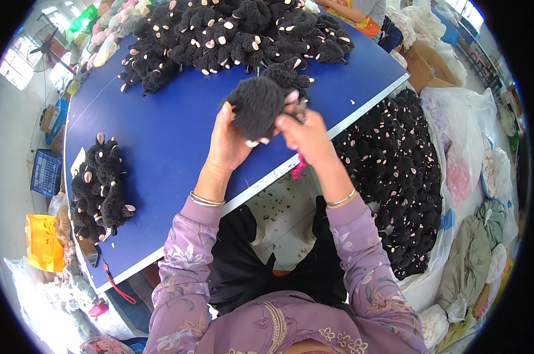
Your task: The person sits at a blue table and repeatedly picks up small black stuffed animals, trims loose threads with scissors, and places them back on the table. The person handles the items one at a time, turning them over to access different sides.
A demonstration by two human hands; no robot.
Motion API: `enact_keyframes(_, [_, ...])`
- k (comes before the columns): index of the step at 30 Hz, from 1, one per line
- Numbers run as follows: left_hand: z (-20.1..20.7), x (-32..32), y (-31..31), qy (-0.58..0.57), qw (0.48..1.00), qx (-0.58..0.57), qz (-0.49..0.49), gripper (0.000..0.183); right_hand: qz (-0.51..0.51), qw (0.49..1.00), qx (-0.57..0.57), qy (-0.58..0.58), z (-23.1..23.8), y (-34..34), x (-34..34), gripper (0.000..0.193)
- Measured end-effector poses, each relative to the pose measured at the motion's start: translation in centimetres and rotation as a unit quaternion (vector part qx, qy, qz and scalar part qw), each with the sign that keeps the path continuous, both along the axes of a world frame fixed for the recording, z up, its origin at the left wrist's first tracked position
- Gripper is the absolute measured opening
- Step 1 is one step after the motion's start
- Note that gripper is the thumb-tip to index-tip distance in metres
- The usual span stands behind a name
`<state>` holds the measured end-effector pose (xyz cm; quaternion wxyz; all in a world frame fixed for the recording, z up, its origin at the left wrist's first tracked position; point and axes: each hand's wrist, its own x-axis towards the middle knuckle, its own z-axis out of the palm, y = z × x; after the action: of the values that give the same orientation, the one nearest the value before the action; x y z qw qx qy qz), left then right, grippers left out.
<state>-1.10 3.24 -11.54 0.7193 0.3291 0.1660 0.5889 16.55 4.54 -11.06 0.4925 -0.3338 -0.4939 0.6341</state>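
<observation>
A black fluffy plush piece (256, 109) with pale pink ears is held over the near edge of the blue table. My left hand (227, 141) is closed round its left side. My right hand (307, 134) is closed at its right side, beside a pink ear, and smeared by motion. In the right fingers shows a small dark metal tool (300, 110), whose kind I cannot make out. A bright pink cord (299, 167) hangs below that hand. Just beyond the held piece lies another black plush piece (289, 75).
A large heap of black plush pieces (220, 35) covers the table's far side. A smaller group (102, 189) lies at the left. Right of the table (178, 127) stands a big sack of black plush pieces (391, 177). A red strap (118, 284) hangs off the near left corner.
</observation>
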Motion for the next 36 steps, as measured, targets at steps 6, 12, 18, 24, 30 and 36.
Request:
enact_keyframes(6, [-0.8,-0.6,1.3,0.119,0.987,0.0,0.11,0.056,-0.011,0.935,0.157,0.317,4.2,2.3,6.9,0.047])
enact_keyframes(12, [-0.7,0.2,1.3,0.216,0.967,-0.025,0.132,0.043,-0.237,0.866,0.199,-0.393,-2.3,4.9,3.3,0.036])
enact_keyframes(18, [-1.1,0.3,0.9,0.268,0.954,-0.019,0.136,0.035,-0.187,0.849,0.127,-0.478,-0.5,3.9,0.9,0.026])
enact_keyframes(24, [-2.2,1.6,1.2,0.44,0.862,0.084,0.237,0.043,-0.274,0.851,0.255,-0.369,-2.7,4.6,0.2,0.033])
enact_keyframes(30, [-2.9,1.1,1.5,0.457,0.87,0.075,0.168,0.042,-0.197,0.868,0.23,-0.393,-1.2,4.5,-0.6,0.034])
enact_keyframes(36, [-0.1,1.6,0.6,0.5,0.862,-0.004,0.084,0.034,-0.194,0.894,0.181,-0.361,-1.9,5.8,-0.9,0.026])
